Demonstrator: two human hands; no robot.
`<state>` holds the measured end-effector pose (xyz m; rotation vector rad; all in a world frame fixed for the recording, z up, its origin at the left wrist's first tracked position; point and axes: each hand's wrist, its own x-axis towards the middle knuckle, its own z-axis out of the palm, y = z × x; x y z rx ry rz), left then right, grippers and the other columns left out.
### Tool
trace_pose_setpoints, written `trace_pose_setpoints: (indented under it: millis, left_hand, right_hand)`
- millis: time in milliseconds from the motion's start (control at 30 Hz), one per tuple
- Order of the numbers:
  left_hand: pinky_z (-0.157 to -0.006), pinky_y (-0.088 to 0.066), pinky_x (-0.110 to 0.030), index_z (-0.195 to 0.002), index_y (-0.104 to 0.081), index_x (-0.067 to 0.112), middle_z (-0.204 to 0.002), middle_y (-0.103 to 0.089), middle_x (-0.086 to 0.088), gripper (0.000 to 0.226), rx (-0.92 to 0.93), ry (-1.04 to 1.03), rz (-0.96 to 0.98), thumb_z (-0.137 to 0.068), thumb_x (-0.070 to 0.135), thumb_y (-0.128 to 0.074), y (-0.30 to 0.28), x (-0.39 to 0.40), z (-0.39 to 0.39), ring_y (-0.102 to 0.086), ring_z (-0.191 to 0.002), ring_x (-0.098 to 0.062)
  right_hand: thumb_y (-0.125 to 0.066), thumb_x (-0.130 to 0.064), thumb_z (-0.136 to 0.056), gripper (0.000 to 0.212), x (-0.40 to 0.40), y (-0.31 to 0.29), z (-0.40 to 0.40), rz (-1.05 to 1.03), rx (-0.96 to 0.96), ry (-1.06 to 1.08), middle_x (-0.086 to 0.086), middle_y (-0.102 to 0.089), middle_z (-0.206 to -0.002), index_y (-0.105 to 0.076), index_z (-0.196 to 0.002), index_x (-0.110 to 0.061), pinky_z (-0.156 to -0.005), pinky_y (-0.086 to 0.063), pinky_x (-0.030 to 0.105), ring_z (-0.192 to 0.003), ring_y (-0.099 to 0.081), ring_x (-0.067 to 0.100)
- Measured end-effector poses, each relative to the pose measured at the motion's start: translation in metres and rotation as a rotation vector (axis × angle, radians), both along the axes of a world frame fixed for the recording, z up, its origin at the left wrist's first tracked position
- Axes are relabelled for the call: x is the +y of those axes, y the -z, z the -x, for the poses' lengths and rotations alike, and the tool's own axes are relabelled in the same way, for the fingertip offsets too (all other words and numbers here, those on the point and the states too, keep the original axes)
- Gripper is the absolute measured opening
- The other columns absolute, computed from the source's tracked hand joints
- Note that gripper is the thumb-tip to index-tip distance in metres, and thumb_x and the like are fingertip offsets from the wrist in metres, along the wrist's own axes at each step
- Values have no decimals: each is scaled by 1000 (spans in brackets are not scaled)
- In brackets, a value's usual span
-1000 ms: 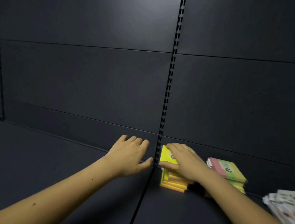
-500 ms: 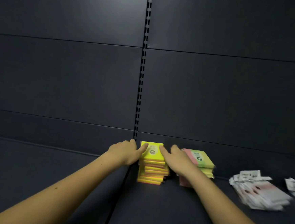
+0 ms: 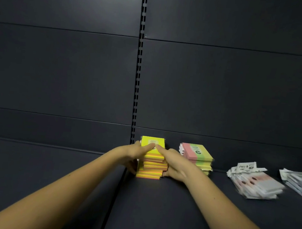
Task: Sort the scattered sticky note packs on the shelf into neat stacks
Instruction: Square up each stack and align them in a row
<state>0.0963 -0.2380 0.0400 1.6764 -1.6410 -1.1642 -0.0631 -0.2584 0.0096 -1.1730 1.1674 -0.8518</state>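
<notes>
Two bare hands close on either side of a tall stack of bright yellow sticky note packs (image 3: 152, 159) that stands on the dark matte shelf (image 3: 156, 214), far back against the dark panelled rear wall (image 3: 59, 71) and just right of the slotted vertical upright (image 3: 139, 59). The left hand (image 3: 134, 153) wraps the stack's left side, its forefinger laid across the top pack and its thumb low against the bottom packs. The right hand (image 3: 174, 164) mirrors it on the right side — forefinger reaching onto the top pack, where its tip meets the left forefinger, and thumb pressed near the base. The packs between the hands sit slightly out of line, some edges jutting nearer than others.

Just right of this stack, near but apart, a shorter stack of pink-and-green sticky note packs (image 3: 197, 157) rests against the rear wall. Farther right lies a leaning pile of white plastic-wrapped packs (image 3: 253, 183), fanned and uneven — its printing is too blurred to read. At the far right edge, another pile of white wrapped packs (image 3: 298, 182) is partly cut off by the frame.
</notes>
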Motion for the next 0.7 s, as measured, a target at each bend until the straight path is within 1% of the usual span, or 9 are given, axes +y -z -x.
trace_pose_setpoints:
  millis: [100,167,267,333,367,433,500,633,700]
  left_hand:
    - [-89,-51,-54,-145,-18,22,-140,-42,-14,84,-26,-10,-15,-82,73,-43,2,4,4,-52,-117,-37]
    - [-99,-43,-55,-148,-12,29,-148,-36,-10,91,-24,-4,-5,-78,77,-42,6,5,7,-44,-127,-36]
    - [-105,-35,-43,-152,7,21,-153,-30,-5,90,8,18,67,-89,66,-39,10,9,10,-36,-135,-32]
    - [-102,-34,-34,-151,13,16,-147,-36,-1,88,20,46,155,-93,59,-37,16,12,9,-39,-131,-23]
    - [-103,-32,-32,-151,13,19,-141,-41,3,90,34,66,190,-91,63,-38,20,15,7,-41,-128,-20]
    - [-113,-26,-40,-148,8,38,-142,-46,4,98,50,92,268,-76,82,-40,33,14,3,-40,-133,-22]
    - [-114,-22,-47,-143,0,51,-137,-52,6,92,73,76,354,-69,87,-41,46,15,-1,-40,-132,-23]
    - [-109,-30,-51,-137,-20,48,-119,-63,17,73,233,130,522,-78,66,-60,57,30,-7,-54,-119,-15]
    - [-103,-42,-44,-130,-24,54,-118,-62,13,73,298,96,520,-76,54,-72,58,34,-11,-57,-111,-9]
  right_hand:
    - [-66,-35,-83,43,16,-9,-4,11,-119,47,14,-70,-114,-61,-120,-14,-87,-53,59,-105,-66,34]
    - [-57,-25,-88,29,18,-6,-4,33,-172,44,10,-74,-103,-67,-113,-15,-90,-53,52,-98,-69,31]
    - [-56,-38,-92,37,27,0,-5,92,-185,73,5,-72,-111,-64,-120,-16,-101,-48,46,-105,-67,24]
    - [-55,-56,-89,56,28,9,-6,145,-170,87,1,-68,-122,-55,-131,-19,-109,-41,46,-114,-63,19]
    - [-54,-60,-88,62,29,13,-6,170,-161,79,-2,-65,-126,-50,-135,-20,-110,-39,44,-117,-61,16]
    - [-53,-57,-90,57,35,17,-5,230,-142,49,-4,-66,-125,-48,-135,-21,-110,-40,41,-116,-61,13]
    - [-59,-48,-89,49,39,24,-2,283,-173,29,-1,-69,-119,-51,-127,-17,-106,-44,38,-112,-64,14]
    - [-80,-35,-71,68,43,32,6,347,-252,23,8,-70,-116,-49,-124,-9,-103,-46,44,-111,-65,21]
    - [-87,-34,-64,76,43,33,9,349,-228,16,10,-70,-115,-48,-124,-9,-101,-48,43,-111,-65,22]
